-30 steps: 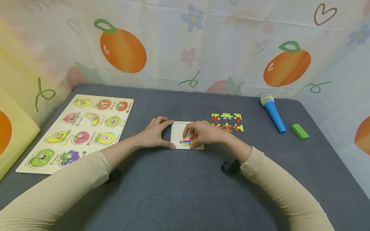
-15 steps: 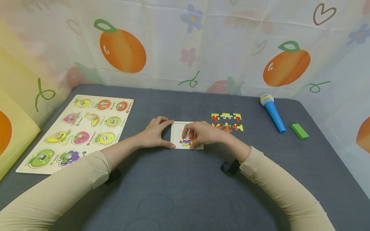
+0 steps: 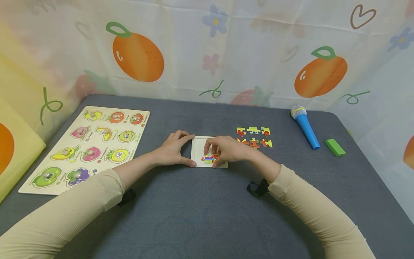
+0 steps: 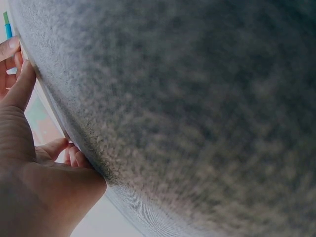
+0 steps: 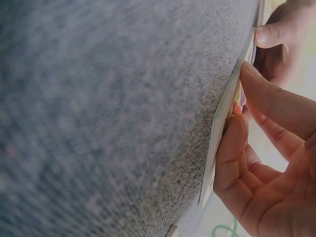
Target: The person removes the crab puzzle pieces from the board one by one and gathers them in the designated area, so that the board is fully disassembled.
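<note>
A small white puzzle tray (image 3: pixel 198 148) lies flat on the grey table. My left hand (image 3: pixel 173 149) grips its left side, thumb at the near corner and fingers at the far one. In the left wrist view the thumb (image 4: pixel 22 86) presses the tray's edge. My right hand (image 3: pixel 230 149) bends over the near right part of the tray, thumb and fingers on a colourful jigsaw piece (image 3: pixel 209 158) with rainbow stripes. In the right wrist view these fingertips sit on the tray's rim (image 5: pixel 217 128) and the piece (image 5: pixel 237 106), which they partly hide.
Several loose jigsaw pieces (image 3: pixel 253 130) lie in two rows to the right of the tray. A blue toy microphone (image 3: pixel 307 129) and a green block (image 3: pixel 335 147) are farther right. On the left lies a large fruit knob puzzle board (image 3: pixel 93 138). A printed curtain (image 3: pixel 187 54) hangs behind the table.
</note>
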The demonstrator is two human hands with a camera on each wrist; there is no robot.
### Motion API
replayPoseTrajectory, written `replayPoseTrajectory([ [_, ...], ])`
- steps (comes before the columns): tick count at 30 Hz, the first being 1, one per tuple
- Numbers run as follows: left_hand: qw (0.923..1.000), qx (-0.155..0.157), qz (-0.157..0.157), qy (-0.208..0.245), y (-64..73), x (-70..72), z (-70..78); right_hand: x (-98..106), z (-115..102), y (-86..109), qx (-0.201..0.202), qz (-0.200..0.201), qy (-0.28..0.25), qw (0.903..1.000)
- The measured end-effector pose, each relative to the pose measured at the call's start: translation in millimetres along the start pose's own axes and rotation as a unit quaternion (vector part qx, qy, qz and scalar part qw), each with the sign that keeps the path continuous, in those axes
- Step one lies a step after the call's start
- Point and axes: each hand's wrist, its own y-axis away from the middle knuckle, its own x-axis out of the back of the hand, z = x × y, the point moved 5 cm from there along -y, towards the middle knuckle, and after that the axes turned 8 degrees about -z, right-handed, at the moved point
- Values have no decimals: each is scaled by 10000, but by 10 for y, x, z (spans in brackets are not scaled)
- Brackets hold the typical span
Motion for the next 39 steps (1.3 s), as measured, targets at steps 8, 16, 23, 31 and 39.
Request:
replayPoseTrajectory([
  [8,10000,-21,28,-29,-5,-4,-21,-7,15,-14,36,-29,-106,9999],
  [16,10000,-11,38,-39,-3,1,-13,-7,29,-26,-100,117,-246,9996],
  [23,10000,-41,-13,-20,-10,-10,-27,-4,15,-17,-24,210,-234,9995],
  [31,10000,-23,-16,16,-7,-8,-17,13,-13,-15,171,217,-239,9993],
  [39,10000,-15,-40,35,-8,-5,-10,55,-17,13,191,326,-355,9987],
])
